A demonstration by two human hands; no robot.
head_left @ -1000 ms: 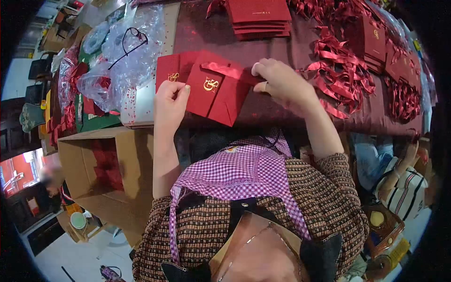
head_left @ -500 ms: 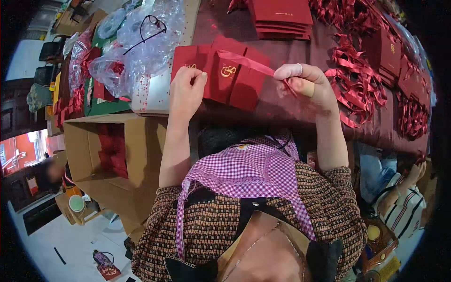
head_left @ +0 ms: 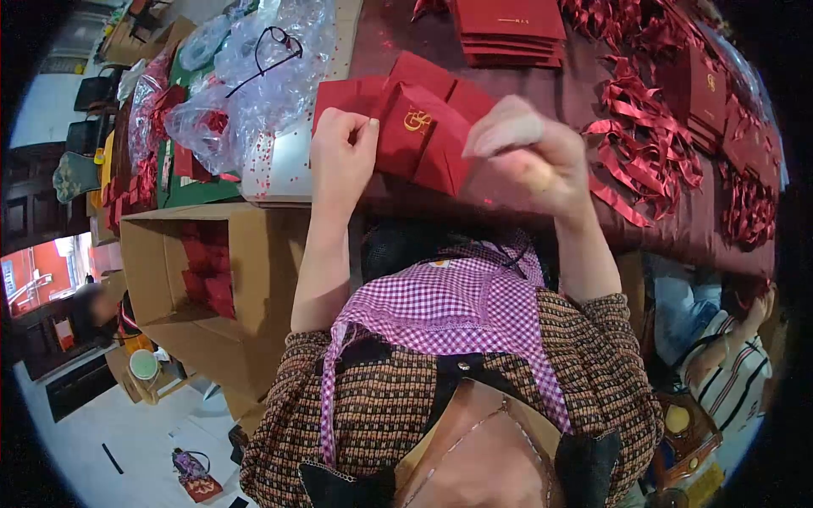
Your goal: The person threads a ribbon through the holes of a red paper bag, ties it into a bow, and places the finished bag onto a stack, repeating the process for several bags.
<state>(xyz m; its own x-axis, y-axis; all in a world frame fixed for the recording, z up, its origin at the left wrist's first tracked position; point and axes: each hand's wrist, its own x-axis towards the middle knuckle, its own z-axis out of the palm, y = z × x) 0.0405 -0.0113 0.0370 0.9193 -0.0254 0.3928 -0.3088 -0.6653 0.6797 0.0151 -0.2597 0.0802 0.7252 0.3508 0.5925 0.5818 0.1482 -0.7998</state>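
Observation:
A red folded paper piece with gold lettering point(head_left: 417, 121) lies at the table's near edge, its panels partly spread. My left hand point(head_left: 343, 152) is closed at its left side, knuckles up; what its fingers grip is hidden. My right hand point(head_left: 538, 161), smeared by motion, is closed at the right side, with white wraps on its fingertips. From its fingers a red satin ribbon point(head_left: 440, 106) runs left across the paper piece, blurred against the same red. Another red panel point(head_left: 349, 91) shows behind my left hand.
A stack of red folders point(head_left: 508, 25) and a heap of cut red ribbons point(head_left: 648, 152) lie on the dark red tablecloth. Eyeglasses point(head_left: 275, 59) rest on clear plastic wrap point(head_left: 224, 106). An open cardboard box point(head_left: 271, 279) holding red pieces stands below left. Another person's arm point(head_left: 720, 351) is at right.
My right hand has moved slightly left toward the paper piece, and the ribbon, taut before, is now blurred. My left hand has stayed nearly in place.

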